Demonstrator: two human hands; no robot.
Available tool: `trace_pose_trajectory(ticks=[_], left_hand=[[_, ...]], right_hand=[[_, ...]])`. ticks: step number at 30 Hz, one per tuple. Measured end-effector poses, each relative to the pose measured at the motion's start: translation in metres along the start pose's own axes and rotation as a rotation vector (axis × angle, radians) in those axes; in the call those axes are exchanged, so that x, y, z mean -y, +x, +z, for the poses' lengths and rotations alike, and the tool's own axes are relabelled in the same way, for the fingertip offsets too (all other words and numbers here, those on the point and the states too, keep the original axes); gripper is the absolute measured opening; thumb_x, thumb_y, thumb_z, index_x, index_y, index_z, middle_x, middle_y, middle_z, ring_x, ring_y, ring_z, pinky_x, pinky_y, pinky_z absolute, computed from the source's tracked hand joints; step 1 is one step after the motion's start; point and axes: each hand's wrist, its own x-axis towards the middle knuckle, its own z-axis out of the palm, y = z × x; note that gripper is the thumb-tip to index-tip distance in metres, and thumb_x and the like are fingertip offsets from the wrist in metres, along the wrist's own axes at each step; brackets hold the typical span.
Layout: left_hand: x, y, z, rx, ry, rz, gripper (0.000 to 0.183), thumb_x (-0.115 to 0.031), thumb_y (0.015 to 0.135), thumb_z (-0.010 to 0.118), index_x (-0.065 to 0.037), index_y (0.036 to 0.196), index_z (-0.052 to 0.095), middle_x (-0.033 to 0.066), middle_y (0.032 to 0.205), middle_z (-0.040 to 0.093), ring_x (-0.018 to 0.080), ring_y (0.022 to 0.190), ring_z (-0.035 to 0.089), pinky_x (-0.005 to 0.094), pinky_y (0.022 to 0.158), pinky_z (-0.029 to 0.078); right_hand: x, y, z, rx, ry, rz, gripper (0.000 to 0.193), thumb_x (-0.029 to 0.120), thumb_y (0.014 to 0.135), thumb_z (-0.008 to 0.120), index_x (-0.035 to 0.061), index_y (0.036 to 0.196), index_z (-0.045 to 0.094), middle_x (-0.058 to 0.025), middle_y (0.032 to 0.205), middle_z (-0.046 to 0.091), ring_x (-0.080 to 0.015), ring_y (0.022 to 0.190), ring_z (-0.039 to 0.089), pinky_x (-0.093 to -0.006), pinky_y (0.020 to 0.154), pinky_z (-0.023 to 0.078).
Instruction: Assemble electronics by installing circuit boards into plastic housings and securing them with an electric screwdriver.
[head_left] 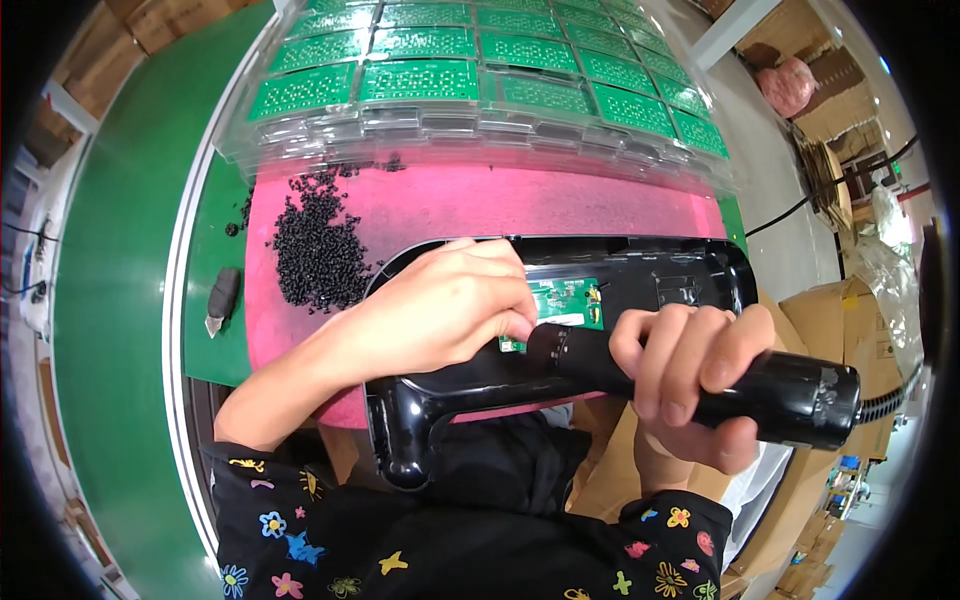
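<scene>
My right hand [690, 375] is wrapped round a black electric screwdriver [800, 400], held almost level with its nose pointing left. A coiled cord runs from its rear end. My left hand [450, 300] is closed, thumb and fingers pinched close to the screwdriver's nose; what they hold, if anything, is hidden. Beneath both hands lies a glossy black plastic housing [480, 390] with raised rims and a rounded arm at its lower left. Inside it sits a green circuit board [570, 302], partly covered by my left hand and the screwdriver. The screwdriver's tip is out of sight.
A heap of small black screws [318, 250] lies on the pink mat [430, 205]. Stacked clear trays [420, 125] of green circuit boards stand at the back. A dark wrapped blade-like tool [222, 300] rests at left. Cardboard boxes [845, 325] stand at right.
</scene>
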Motion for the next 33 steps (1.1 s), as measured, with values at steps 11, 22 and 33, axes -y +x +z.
trace_pose_trajectory(ticks=[11, 22, 33], left_hand=[[0.000, 0.001, -0.002, -0.282, 0.193, -0.008, 0.016, -0.001, 0.079, 0.073, -0.001, 0.090, 0.062, 0.0102, 0.086, 0.063, 0.0288, 0.083, 0.062, 0.0386, 0.073, 0.050], [-0.008, -0.005, 0.004, -0.192, 0.154, -0.160, 0.009, -0.007, 0.092, 0.061, 0.000, 0.093, 0.056, 0.0149, 0.085, 0.056, 0.0370, 0.077, 0.062, 0.0451, 0.063, 0.050], [0.003, -0.012, 0.008, -0.063, 0.023, -0.116, 0.012, -0.005, 0.088, 0.063, 0.000, 0.098, 0.057, 0.0136, 0.092, 0.059, 0.0362, 0.084, 0.064, 0.0446, 0.066, 0.051]], right_hand=[[-0.007, 0.002, 0.006, -0.082, -0.068, 0.210, 0.034, 0.021, 0.083, 0.080, 0.0040, 0.099, 0.054, -0.0032, 0.074, 0.059, -0.0165, 0.066, 0.056, -0.0362, 0.074, 0.047], [-0.016, 0.011, 0.014, -0.052, -0.128, 0.272, 0.032, 0.017, 0.078, 0.085, 0.0034, 0.092, 0.059, -0.0022, 0.066, 0.060, -0.0167, 0.062, 0.059, -0.0337, 0.070, 0.050], [-0.027, 0.024, 0.014, 0.156, -0.155, 0.300, 0.040, 0.030, 0.075, 0.088, 0.0056, 0.087, 0.058, -0.0001, 0.059, 0.056, -0.0136, 0.049, 0.052, -0.0289, 0.050, 0.039]])
